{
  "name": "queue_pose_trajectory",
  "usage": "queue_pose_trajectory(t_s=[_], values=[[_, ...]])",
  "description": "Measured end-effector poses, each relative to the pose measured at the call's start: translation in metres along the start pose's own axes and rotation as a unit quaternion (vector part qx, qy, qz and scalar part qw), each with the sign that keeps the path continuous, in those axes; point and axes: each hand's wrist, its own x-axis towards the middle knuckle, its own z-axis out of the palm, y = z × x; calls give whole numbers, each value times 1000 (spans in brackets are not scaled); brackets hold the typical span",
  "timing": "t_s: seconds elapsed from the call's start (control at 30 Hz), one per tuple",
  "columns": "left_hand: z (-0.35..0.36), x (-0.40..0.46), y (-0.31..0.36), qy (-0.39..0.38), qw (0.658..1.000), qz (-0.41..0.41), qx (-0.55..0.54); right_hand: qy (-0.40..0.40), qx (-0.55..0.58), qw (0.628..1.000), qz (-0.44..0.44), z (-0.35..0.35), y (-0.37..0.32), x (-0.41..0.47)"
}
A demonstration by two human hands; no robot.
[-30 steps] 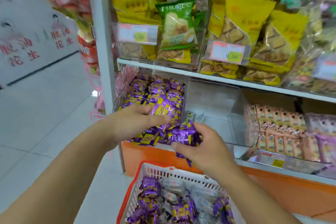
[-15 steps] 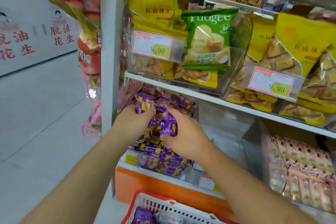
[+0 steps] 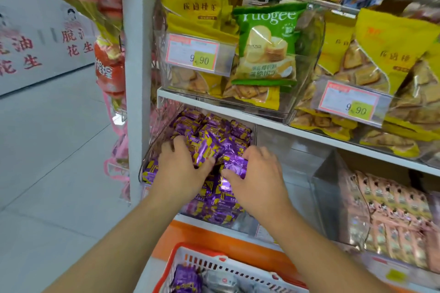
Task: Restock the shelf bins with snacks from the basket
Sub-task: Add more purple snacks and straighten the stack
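Note:
Purple-wrapped snacks [image 3: 209,131] fill a clear shelf bin [image 3: 147,157] at the left end of the lower shelf. My left hand [image 3: 183,169] lies on the pile with its fingers curled round purple packets. My right hand [image 3: 257,173] is beside it, gripping a shiny purple packet [image 3: 234,165] over the same bin. The white basket with a red rim [image 3: 202,259] stands below at the bottom edge, holding more purple snacks [image 3: 185,280] and silver-grey packets.
A clear bin [image 3: 297,173] right of the purple one shows no snacks. Pink packets [image 3: 392,216] fill the bin further right. The upper shelf [image 3: 262,119] carries yellow and green bags with price tags. A white upright post [image 3: 138,54] and hanging red packs stand left; tiled floor beyond.
Both hands carried purple snacks up from near the basket into the left bin and now press them onto the pile. The view shifted closer and upward.

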Motion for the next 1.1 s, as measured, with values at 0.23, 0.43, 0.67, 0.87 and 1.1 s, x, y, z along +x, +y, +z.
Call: queue_pose_trajectory(t_s=[0.23, 0.43, 0.67, 0.87, 1.1], values=[[10, -6, -9, -3, 985, 104, 137, 4, 292, 932, 215, -13, 14, -1], [13, -15, -9, -17, 968, 191, 164, -18, 574, 764, 294, -26, 20, -4], [9, -15, -7, -54, 964, 226, 125, -43, 615, 775, 136, -29, 15, -7], [10, -13, -11, -72, 962, 236, 119, -30, 534, 844, 35, -24, 7, -9], [1, -11, 0, -94, 979, 182, -17, 10, 515, 857, 20, -15, 6, -8]])
